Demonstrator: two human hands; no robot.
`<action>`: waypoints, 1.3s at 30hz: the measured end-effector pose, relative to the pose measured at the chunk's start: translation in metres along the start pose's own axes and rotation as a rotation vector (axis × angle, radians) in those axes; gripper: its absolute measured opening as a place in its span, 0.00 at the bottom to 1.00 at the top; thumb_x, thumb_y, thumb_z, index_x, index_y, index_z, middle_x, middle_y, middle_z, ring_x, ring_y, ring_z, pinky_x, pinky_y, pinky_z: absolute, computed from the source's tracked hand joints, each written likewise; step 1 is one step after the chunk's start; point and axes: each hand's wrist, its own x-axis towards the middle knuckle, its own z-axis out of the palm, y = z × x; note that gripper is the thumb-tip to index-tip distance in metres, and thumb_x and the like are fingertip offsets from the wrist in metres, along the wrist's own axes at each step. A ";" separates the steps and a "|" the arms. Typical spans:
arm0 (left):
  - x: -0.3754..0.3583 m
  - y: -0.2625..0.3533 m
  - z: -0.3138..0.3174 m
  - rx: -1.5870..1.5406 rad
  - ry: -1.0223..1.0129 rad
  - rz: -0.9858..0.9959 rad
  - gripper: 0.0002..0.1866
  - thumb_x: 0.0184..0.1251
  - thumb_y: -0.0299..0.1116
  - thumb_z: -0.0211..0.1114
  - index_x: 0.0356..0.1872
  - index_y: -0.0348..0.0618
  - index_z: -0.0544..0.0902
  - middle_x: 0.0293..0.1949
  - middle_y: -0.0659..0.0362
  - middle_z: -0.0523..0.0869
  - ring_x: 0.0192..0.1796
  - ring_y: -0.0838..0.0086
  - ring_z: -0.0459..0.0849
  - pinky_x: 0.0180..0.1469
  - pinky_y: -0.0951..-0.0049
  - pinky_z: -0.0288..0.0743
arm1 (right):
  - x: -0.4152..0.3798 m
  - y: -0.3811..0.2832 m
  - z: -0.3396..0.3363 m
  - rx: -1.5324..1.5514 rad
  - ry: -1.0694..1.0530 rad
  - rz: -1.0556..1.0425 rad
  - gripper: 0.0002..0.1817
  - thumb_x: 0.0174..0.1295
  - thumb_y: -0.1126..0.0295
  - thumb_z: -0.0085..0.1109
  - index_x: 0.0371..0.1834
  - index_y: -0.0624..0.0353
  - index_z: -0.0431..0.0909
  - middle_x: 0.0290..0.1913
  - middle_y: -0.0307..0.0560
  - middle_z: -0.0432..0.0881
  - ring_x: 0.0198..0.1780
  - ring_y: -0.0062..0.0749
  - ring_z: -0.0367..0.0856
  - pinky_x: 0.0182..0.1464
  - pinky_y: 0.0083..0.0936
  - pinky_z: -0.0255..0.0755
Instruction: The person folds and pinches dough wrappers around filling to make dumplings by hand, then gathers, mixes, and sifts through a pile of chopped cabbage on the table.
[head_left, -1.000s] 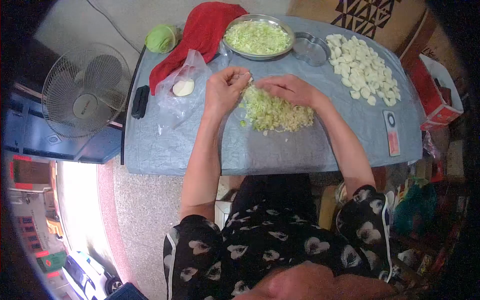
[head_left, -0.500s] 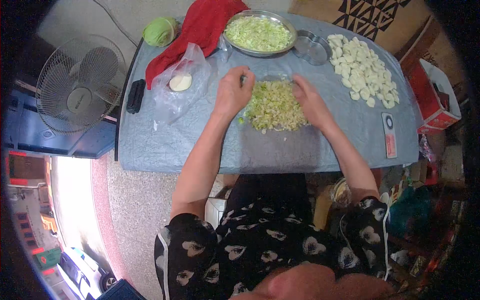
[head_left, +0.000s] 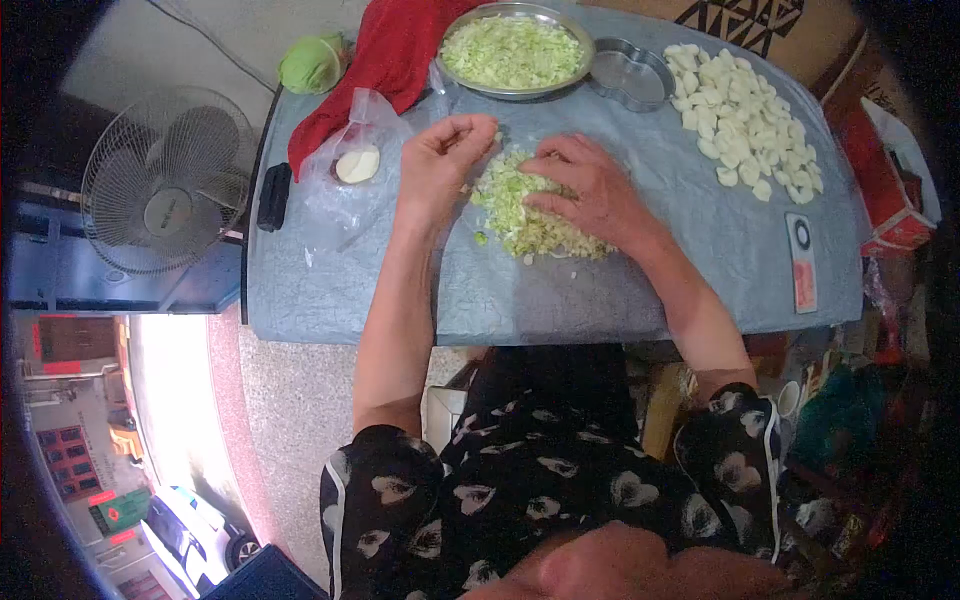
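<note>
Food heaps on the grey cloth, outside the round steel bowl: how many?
2: chopped pale-green vegetable, partly under the bare right hand, and small white pieces far to the right. No other heap seems hidden.

No legible txt. Small print on fan hub [head_left: 168, 212], flat card [head_left: 801, 262] on tabletop [head_left: 330, 300] & red box [head_left: 895, 235] too blurred/tiny to read.

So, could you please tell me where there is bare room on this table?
Front left, before the plastic bag, and between the right hand and the flat card. The back is crowded: red cloth, metal bowl, scalloped tin.
</note>
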 end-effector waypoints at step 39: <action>-0.012 -0.001 0.019 0.159 -0.205 -0.035 0.09 0.70 0.29 0.70 0.44 0.33 0.88 0.35 0.63 0.89 0.36 0.86 0.82 0.37 0.83 0.76 | -0.002 -0.007 -0.001 0.322 0.285 0.216 0.10 0.63 0.69 0.66 0.42 0.64 0.83 0.39 0.52 0.86 0.42 0.47 0.86 0.48 0.38 0.77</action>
